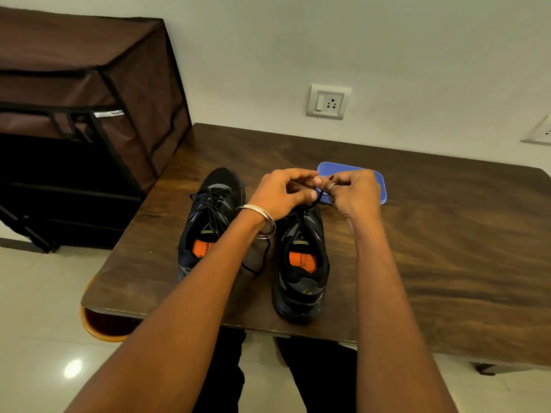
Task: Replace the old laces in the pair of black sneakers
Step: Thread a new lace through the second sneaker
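Two black sneakers with orange insoles stand side by side on the dark wooden table [447, 248], toes pointing away from me. The left sneaker [208, 222] has black laces threaded through it. Over the toe end of the right sneaker [302, 263], my left hand [280, 193] and my right hand [353, 192] meet, both pinching a black lace [316, 199] that rises from the shoe. A loose length of black lace [259, 263] trails on the table between the shoes. The right sneaker's front is hidden by my hands.
A blue flat lid or tray [378, 186] lies on the table just behind my hands. A brown fabric rack [89, 114] stands at the left. An orange-rimmed bin [98, 332] sits under the table's left corner. A wall socket [328, 101] is behind.
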The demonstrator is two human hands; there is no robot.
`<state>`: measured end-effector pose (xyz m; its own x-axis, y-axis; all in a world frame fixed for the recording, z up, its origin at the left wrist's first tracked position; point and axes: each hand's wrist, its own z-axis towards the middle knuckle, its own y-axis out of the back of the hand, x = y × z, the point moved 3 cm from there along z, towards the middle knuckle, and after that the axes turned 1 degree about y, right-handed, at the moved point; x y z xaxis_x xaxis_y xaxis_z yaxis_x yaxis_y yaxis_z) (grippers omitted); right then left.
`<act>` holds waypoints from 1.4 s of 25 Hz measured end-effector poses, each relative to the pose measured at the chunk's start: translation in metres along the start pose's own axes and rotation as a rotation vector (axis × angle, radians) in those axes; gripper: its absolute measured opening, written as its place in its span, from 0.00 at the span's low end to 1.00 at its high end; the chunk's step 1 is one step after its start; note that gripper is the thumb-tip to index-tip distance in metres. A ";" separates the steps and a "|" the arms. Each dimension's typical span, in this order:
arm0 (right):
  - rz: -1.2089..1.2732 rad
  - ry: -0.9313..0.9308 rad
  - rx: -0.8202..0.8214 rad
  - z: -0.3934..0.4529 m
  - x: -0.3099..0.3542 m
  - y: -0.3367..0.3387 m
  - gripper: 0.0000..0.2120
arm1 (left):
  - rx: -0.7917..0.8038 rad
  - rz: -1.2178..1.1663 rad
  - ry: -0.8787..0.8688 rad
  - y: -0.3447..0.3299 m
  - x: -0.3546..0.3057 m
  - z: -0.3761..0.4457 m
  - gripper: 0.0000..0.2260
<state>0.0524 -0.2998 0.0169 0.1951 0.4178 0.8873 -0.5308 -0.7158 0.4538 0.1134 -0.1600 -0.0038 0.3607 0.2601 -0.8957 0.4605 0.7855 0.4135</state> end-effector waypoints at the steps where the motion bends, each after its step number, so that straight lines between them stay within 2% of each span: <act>1: -0.007 -0.023 0.016 0.001 -0.001 -0.004 0.11 | 0.001 -0.036 0.002 -0.002 -0.003 0.000 0.18; 5: 0.072 -0.164 0.073 0.005 -0.007 -0.017 0.20 | -0.170 -0.041 0.049 -0.010 -0.011 -0.003 0.11; 7: 0.105 -0.226 0.126 0.002 -0.008 -0.019 0.20 | -0.211 -0.009 0.089 -0.009 -0.010 -0.003 0.06; 9: 0.092 -0.263 0.200 0.000 -0.012 -0.019 0.18 | -0.206 0.155 0.088 -0.006 -0.007 -0.001 0.04; 11: -0.054 -0.238 0.271 -0.001 -0.020 -0.017 0.15 | -0.134 0.300 0.127 -0.008 -0.003 -0.001 0.05; 13: -0.328 -0.188 0.396 -0.003 -0.026 -0.014 0.13 | -0.082 0.349 0.223 -0.011 0.004 -0.003 0.05; 16: -0.452 -0.195 0.560 -0.018 -0.029 -0.016 0.23 | -0.086 0.331 0.351 -0.011 0.015 -0.006 0.02; 17: -0.446 -0.181 0.560 -0.020 -0.028 -0.016 0.23 | -0.087 0.316 0.380 -0.011 0.017 -0.008 0.02; 19: -0.399 -0.166 0.511 -0.020 -0.029 -0.014 0.15 | -0.101 0.287 0.424 -0.013 0.020 -0.010 0.02; 23: -0.197 -0.263 0.403 -0.019 -0.036 -0.003 0.03 | -0.129 0.348 0.515 -0.026 0.022 -0.002 0.05; 26: -0.179 -0.249 0.400 -0.023 -0.035 -0.001 0.01 | -0.169 0.384 0.554 -0.038 0.021 0.001 0.07; 30: -0.174 -0.243 0.428 -0.024 -0.030 -0.003 0.08 | -0.244 0.253 0.658 -0.046 0.033 -0.004 0.07; 35: -0.194 -0.193 0.520 -0.018 -0.035 -0.004 0.05 | -0.315 0.109 0.769 -0.050 0.040 -0.008 0.08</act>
<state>0.0334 -0.3017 -0.0179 0.4210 0.4941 0.7607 -0.0057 -0.8372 0.5469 0.0985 -0.1843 -0.0619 -0.3165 0.5644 -0.7624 0.1657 0.8243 0.5414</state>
